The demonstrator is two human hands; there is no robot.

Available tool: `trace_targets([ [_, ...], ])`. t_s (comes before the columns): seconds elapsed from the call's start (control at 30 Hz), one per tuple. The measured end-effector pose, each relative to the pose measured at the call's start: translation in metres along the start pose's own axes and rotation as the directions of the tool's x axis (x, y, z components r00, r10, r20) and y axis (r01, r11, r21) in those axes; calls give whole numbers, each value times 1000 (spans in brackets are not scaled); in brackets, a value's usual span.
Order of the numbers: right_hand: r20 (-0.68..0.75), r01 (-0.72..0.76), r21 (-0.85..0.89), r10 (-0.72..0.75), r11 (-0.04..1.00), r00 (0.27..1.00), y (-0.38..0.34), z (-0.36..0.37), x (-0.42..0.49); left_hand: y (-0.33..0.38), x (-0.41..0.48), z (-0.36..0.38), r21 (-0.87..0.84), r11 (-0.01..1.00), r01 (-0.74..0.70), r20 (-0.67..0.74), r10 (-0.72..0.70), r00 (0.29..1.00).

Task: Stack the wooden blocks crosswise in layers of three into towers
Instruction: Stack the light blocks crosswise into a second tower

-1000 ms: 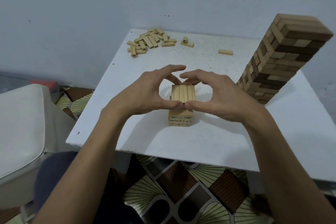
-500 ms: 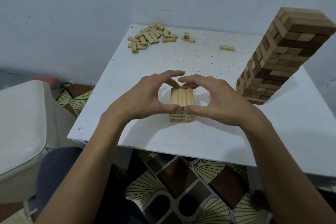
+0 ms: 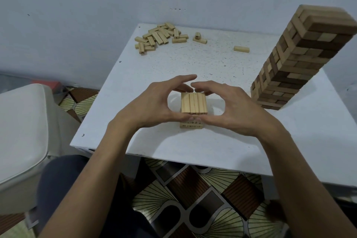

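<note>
Wooden stack (image 3: 194,105) gripped — tower (image 3: 301,60) right.

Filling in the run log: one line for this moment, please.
left hand, right hand pinch small tower | loose blocks far | tall tower right

Short stack (image 3: 194,105) mid-table (image 3: 212,147) between both hands, tall tower (image 3: 301,60) right, loose blocks (image 3: 158,37) far behind.

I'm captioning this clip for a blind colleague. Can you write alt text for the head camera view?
A left hand and right hand pinch a short stack of pale wooden blocks between thumbs and fingers on a white table. A tall tower stands to its right; loose blocks lie near the far edge.
</note>
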State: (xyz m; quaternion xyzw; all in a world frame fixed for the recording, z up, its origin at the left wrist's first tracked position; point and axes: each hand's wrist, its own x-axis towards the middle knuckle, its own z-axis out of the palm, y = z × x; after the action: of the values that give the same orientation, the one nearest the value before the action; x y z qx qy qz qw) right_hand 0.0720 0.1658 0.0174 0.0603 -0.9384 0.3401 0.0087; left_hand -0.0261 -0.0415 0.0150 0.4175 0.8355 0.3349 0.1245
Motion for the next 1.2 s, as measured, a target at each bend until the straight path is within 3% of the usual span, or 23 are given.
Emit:
trace_targets([
  [0.53,-34,-10,11,10,1000,999,3,3,-3,-3,0,2,17,1000,-16,1,16,1000],
  [0.63,-80,-33,113,42,993,996,7,8,-8,-6,-4,5,-128,992,2,-19,-5,1000],
  [0.7,-166,-42,307,97,951,981,5,18,-14,-6,-9,14,-324,946,15,-113,-54,992],
  [0.83,-213,-149,623,349,768,912,-15,57,-26,4,-20,58,-605,793,64,-331,-323,887],
  [0.97,-222,-137,732,424,667,878,-30,82,-31,18,-23,89,-732,672,112,-293,-459,839],
  [1.2,-190,-130,790,440,599,878,-38,91,-29,31,-23,102,-768,629,122,-273,-493,826],
])
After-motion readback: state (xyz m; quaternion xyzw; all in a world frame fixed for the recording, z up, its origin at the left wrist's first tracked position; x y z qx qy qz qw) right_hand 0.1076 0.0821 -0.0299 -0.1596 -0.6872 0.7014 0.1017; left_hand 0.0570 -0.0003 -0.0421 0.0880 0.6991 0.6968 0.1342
